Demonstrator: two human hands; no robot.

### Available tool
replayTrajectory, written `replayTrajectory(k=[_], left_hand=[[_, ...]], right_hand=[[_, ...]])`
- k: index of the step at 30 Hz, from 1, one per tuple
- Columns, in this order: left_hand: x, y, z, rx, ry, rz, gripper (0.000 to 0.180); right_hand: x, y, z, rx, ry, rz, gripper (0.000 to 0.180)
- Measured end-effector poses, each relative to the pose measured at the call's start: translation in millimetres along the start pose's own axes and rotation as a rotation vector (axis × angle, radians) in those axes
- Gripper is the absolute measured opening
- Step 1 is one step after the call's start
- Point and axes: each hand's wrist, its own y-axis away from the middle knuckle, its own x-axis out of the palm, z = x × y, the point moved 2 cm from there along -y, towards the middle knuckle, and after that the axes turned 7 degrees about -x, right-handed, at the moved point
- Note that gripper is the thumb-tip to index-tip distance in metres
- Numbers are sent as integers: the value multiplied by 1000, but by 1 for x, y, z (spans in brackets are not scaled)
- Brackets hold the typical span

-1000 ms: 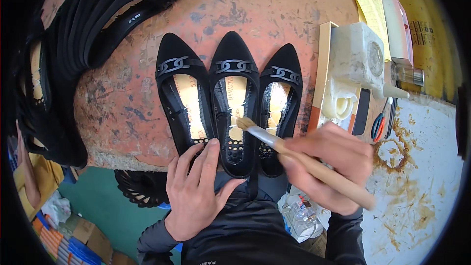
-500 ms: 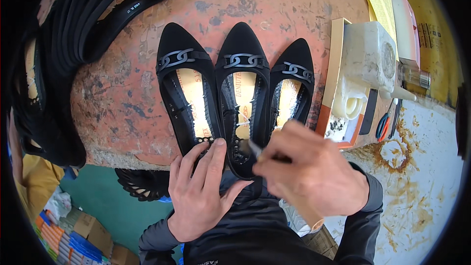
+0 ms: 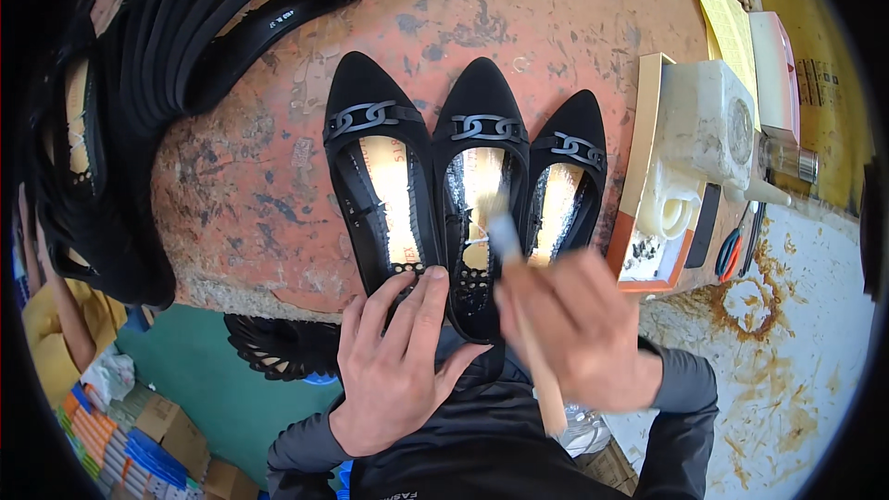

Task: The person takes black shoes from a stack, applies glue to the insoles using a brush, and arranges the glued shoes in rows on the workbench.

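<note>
Right hand clamped on brush, fingers closed round the wood handle, butt end sticking out below the fist. Bristles blurred, over the insole of middle shoe; contact or not, cannot tell. Left hand laid over the heel of left shoe, fingers close together, index tip by the rim where left and middle shoes meet. Thumb spread apart, tip by middle shoe's heel; can't tell if it pinches.

Three black pointed shoes side by side at the tabletop's near edge, toes away from the person, heels reaching past that edge. Right shoe partly behind right hand. All three have grey chain trim. Middle insole glossy along its sides.

Shoe row, black, packed tight, curves along the tabletop's left edge up to the far left corner. Toward the right edge: tray with white container in it, black slab just beside, then scissors. Toward the far right corner: yellow paper, white-and-pink box. Cartons down on the green floor, left.
</note>
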Motion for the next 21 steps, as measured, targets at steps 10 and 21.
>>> replayTrajectory(k=[10, 21], left_hand=[[-3, 2, -3, -14, -32, 35, 93], [24, -5, -1, 55, -59, 79, 67]], right_hand=[[3, -16, -12, -13, -7, -206, 17], [-93, 114, -92, 834, 39, -460, 12]])
